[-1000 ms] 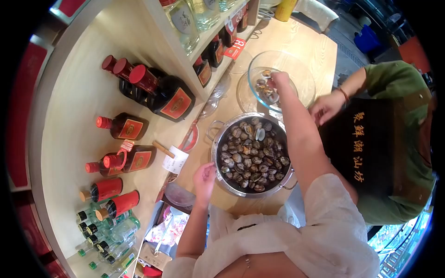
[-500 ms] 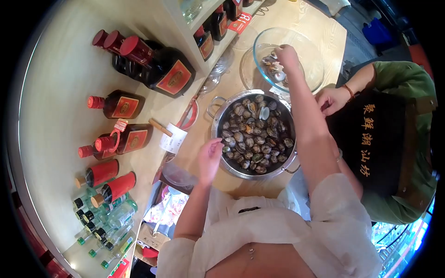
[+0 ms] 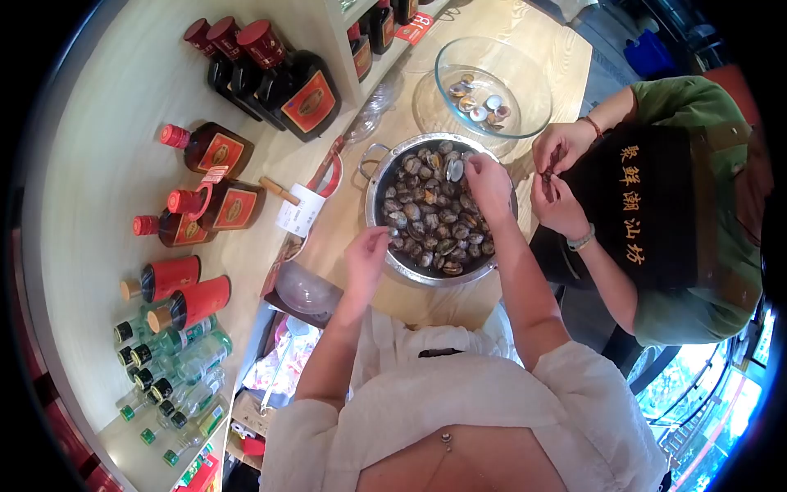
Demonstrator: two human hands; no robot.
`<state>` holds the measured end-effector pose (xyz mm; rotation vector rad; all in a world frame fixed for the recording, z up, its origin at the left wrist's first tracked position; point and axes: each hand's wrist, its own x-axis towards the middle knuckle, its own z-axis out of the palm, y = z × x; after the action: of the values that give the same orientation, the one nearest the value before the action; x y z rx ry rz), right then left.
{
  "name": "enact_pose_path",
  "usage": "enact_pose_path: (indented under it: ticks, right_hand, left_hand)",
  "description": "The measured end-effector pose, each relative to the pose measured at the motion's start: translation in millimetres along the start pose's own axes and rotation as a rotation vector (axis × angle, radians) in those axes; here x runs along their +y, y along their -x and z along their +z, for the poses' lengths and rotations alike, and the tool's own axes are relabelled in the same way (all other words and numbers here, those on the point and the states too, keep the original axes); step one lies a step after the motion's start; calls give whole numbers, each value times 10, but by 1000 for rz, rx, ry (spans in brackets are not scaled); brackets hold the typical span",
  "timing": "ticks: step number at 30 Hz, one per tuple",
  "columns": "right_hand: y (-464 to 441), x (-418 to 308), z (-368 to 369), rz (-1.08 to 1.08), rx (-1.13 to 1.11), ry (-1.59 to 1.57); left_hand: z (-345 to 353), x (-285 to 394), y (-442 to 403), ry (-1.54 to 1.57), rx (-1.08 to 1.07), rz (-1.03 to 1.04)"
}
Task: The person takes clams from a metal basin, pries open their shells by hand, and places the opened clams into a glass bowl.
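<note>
A round metal pot (image 3: 392, 264) full of dark, ridged clams (image 3: 430, 215) stands in front of me. At its left rim, my left hand (image 3: 366, 256) has its fingertips pinched together; a small shiny bit shows there, too small to name. My right hand (image 3: 489, 184) reaches over the pot's right side with bent fingers drawn together, tips down among the clams, so what they grip is hidden. Beside those fingertips lies an opened clam (image 3: 454, 170) with pale shell halves. Behind the pot, a clear glass bowl (image 3: 533, 102) holds several clams and white shells.
To my right, a person in a black apron (image 3: 648, 209) holds a small brown thing (image 3: 554, 160) between both hands. Liquor bottles (image 3: 303, 94) line the shelf at left. A paper slip (image 3: 299, 211) and a clear plastic bowl (image 3: 305, 289) are at the table's left side.
My right hand has come back from the glass bowl to the pot. My left hand stays by the pot's left rim. The other person has brought both hands together around a small brown thing.
</note>
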<state>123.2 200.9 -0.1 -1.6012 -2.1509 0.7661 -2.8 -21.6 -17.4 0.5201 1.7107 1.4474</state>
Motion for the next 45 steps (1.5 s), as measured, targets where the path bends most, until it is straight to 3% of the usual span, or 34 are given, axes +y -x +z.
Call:
enact_pose_path:
  ticks: [5,9,12,19,22,29,38,41,44,45]
  right_hand:
    - [15,119,70,-35,-5,99]
    - [108,80,46,-32,55,-55]
    - [152,190,65,-21,-290,-75]
    - [528,-25,29,-128,-290,-4]
    - [675,-27,216,-370,-41,62]
    - [679,47,283,-321,-5,30]
    - [587,36,432,-472,-78,155]
    - [595,104,402,-453,-70,95]
    - [601,187,334,-299,-53,-420]
    - [574,216,297,-303,-60,-413]
  left_hand:
    - [-94,-67,155,10,25,42]
    - [-104,-89,217,16,41,66]
    - [-60,-72,256,30,23,59]
    - [74,-161,207,-3,-50,39]
    - [113,-163,158,-64,-46,36]
    - [147,-117,136,-40,-54,23]
    - [153,-196,112,-46,-69,-32]
    - [153,-177,98,-27,-58,-19]
    - [142,-201,77,-20,-33,-7]
    - [132,-217,68,-24,-26,8]
